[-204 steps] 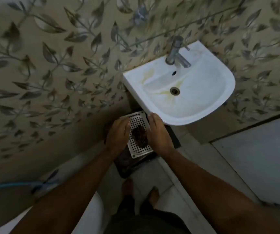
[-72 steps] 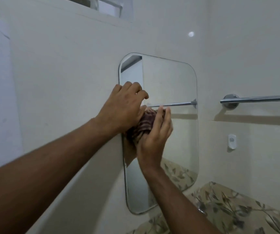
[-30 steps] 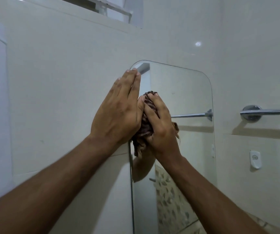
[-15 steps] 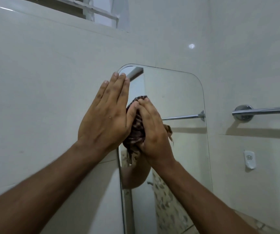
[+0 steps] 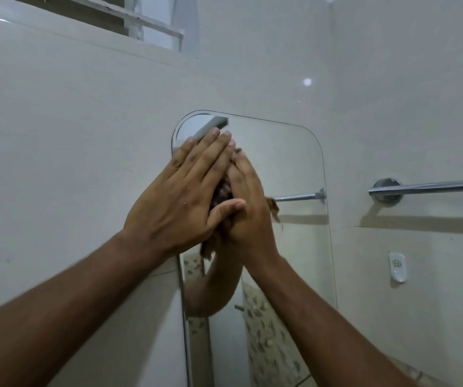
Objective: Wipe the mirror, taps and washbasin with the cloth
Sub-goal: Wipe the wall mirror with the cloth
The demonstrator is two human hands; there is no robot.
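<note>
A frameless mirror [image 5: 289, 169] with rounded corners hangs on the pale tiled wall. Both hands press a dark brown patterned cloth [image 5: 220, 191] flat against its upper left part. My left hand [image 5: 185, 196] lies over the cloth with fingers stretched upward, its thumb across my right hand [image 5: 248, 202]. The right hand pushes on the cloth from the right side. Only slivers of cloth show between and below the palms. The taps and washbasin are out of view.
A chrome towel rail [image 5: 431, 187] runs along the right wall, with a small white hook [image 5: 397, 266] below it. A window ledge [image 5: 141, 20] sits high on the left wall. Leaf-patterned tiles [image 5: 266, 331] are reflected low in the mirror.
Both hands with the cloth have slid upward on the mirror toward its top left corner. The left hand now overlaps the right more, with its thumb crossing over.
</note>
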